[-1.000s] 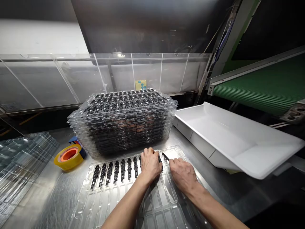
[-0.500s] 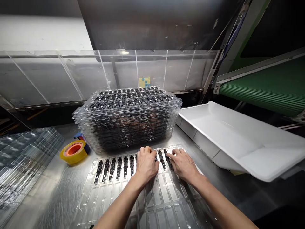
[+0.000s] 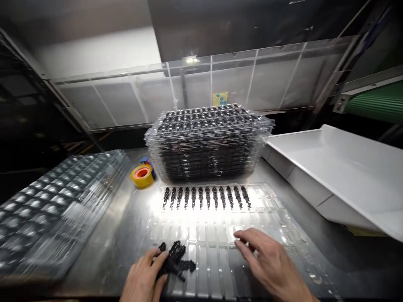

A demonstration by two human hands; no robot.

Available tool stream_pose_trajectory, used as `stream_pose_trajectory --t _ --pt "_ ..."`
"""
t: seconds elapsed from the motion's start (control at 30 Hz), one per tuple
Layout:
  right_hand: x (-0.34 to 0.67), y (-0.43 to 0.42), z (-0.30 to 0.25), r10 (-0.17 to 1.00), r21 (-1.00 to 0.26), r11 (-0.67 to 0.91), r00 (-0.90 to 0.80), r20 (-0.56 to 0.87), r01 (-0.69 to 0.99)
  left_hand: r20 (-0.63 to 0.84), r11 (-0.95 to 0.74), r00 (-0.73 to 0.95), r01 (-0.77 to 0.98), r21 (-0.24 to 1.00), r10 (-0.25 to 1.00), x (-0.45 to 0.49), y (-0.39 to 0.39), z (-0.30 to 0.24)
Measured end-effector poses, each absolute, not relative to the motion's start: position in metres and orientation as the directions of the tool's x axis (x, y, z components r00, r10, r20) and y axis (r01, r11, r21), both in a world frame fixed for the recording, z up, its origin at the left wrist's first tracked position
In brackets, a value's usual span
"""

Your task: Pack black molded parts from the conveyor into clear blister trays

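Observation:
A clear plastic tray (image 3: 201,226) lies on the metal table. Slim black parts (image 3: 208,197), small and jagged in outline, sit side by side in its far row. At the tray's near left is a loose clump of the same black parts (image 3: 176,260). My left hand (image 3: 143,272) has its fingers closed round the left side of this clump; the thumb is partly hidden. Above the tray's right half, my right hand (image 3: 270,262) holds nothing, with thumb and fingers apart.
Behind the tray stands a tall stack of filled clear trays (image 3: 208,147). A yellow tape roll (image 3: 142,176) lies left of it. More stacked trays (image 3: 59,209) are at the left. On the right is a large white bin (image 3: 343,167), with a green conveyor (image 3: 378,102) beyond.
Both hands have drawn back from the far row toward me, the left onto the black clump. The view has swung left, showing more of the left tray stack.

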State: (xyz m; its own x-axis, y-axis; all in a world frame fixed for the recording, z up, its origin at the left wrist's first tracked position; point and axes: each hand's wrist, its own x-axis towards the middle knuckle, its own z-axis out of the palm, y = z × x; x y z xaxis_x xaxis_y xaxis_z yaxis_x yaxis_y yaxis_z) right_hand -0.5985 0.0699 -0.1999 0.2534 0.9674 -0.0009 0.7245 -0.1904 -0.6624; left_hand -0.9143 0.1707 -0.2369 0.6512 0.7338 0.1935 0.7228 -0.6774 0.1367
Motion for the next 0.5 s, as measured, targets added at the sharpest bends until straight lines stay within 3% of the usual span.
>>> stream_pose_trajectory --t 0.1,0.23,0.33,0.5 --pt "-0.660 0.085 -0.205 0.988 -0.633 -0.152 0.108 -0.107 0.759 0.180 -0.588 0.560 0.775 0.232 0.809 -0.895 0.167 -0.232" --pt "-0.713 0.107 -0.212 0.991 -0.486 -0.135 0.118 -0.065 0.863 0.215 -0.543 0.499 0.795 0.271 0.839 -0.886 0.165 -0.227" --pt "-0.714 0.113 -0.213 0.983 -0.615 -0.161 0.181 -0.031 0.772 0.237 -0.537 0.483 0.781 0.320 0.843 -0.892 0.166 -0.229" --pt "-0.679 0.106 -0.201 0.971 -0.884 -0.209 0.199 -0.136 0.417 0.276 -0.552 0.479 0.723 0.415 0.834 -0.898 0.169 -0.234"
